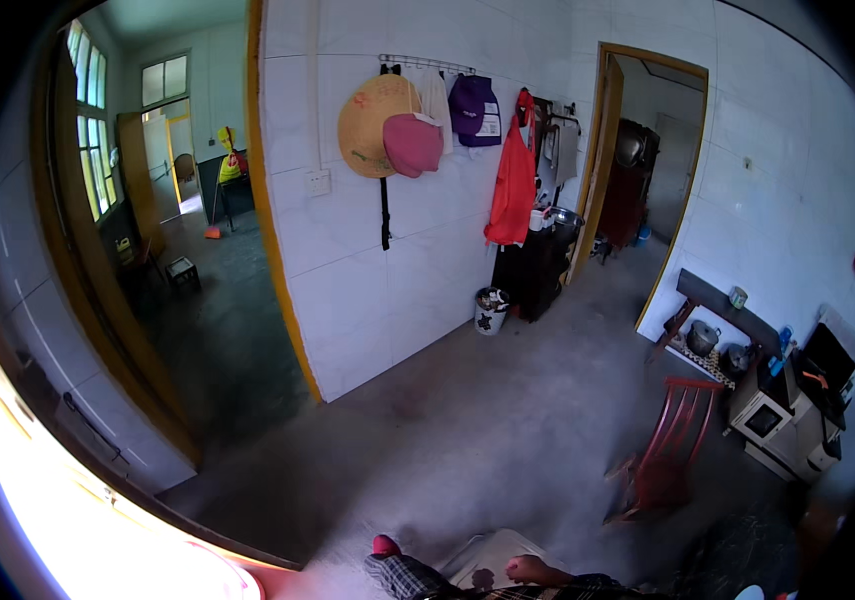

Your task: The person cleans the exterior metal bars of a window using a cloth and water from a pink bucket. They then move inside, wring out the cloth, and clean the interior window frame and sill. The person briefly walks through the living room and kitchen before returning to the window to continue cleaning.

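One hand of mine shows at the bottom of the head view, with its forearm running off to the right; this is my right hand (525, 569), its fingers curled. It is over or beside a pale, flat translucent item (499, 545), perhaps a plastic bag or tray, with a dark patch on it. I cannot tell whether the fingers hold anything. Left of that item are a checked trouser leg (401, 576) and a red shoe tip (385, 545). My left hand is out of view.
A red wooden chair (664, 476) stands on the right, near a low cabinet (765, 420) and a dark bench (727, 311). A patterned waste bin (490, 319) stands by the wall. Hats (367, 135) hang above. Doorways open at left and back. A bright opening lies lower left.
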A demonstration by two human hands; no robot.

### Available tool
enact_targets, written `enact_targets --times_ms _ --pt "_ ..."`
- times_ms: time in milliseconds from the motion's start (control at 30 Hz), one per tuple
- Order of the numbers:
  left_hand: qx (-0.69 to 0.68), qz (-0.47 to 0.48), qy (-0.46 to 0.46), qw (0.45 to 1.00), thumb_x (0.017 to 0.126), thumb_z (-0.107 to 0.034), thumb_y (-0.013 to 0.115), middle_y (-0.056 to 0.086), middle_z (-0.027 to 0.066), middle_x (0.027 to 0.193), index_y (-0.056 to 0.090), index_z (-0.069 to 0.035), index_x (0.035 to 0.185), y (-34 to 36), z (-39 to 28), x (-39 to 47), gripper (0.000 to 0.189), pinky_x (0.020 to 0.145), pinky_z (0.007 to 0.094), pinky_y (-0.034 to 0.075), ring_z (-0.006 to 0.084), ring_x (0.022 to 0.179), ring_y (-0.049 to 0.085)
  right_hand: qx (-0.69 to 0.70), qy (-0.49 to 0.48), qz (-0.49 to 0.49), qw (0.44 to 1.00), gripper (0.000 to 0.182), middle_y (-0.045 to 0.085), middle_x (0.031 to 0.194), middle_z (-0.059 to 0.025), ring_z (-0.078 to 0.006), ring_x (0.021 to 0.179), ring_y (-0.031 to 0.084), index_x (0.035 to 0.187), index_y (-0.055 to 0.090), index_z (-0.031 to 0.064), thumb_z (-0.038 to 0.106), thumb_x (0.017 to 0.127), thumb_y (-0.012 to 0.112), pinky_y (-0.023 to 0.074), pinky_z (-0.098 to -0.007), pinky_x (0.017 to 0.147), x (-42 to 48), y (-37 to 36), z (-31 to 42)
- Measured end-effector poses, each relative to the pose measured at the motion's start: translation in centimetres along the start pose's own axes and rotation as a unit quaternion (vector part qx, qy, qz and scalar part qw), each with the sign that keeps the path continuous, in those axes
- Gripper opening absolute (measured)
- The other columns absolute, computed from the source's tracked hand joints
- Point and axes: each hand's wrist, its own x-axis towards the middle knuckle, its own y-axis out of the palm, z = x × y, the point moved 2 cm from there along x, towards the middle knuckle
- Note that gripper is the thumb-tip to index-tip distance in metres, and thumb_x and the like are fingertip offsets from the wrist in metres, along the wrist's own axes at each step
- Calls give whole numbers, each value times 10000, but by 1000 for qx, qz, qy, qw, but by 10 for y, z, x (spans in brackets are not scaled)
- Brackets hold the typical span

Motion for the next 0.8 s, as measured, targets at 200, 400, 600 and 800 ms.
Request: enact_targets --times_ms 200,400,600,800 --pt "47 91 -34 994 820 -142 598 539 50 643 566 -50 733 85 -33 148 131 460 325 378 167 504 473 -117 -38 -166 978 252 659 796 -95 -185 695 634 937 660 53 281 845 603 512 -325 650 81 1 39" --pt "52 207 -114 970 829 -161 602 549 59 650 568 -41 759 228 -154 299 143 453 332 394 178 505 489 -198 -143 -318 916 201 645 792 -139 -226 650 628 907 652 35 224 860 605 509 -341 573 157 -85 91" --pt "58 255 -126 957 838 -180 605 559 68 657 570 -33 785 312 -233 384 160 447 339 411 189 507 506 10 11 -290 957 341 674 784 -48 -165 721 650 958 668 59 363 871 540 515 -329 735 172 -211 154" --pt "59 318 -145 935 847 -199 609 570 76 664 572 -24 812 422 -269 445 183 440 346 428 200 508 523 121 -39 -357 925 280 685 839 -53 -131 734 665 980 665 69 319 864 619 540 -282 635 196 -316 186"
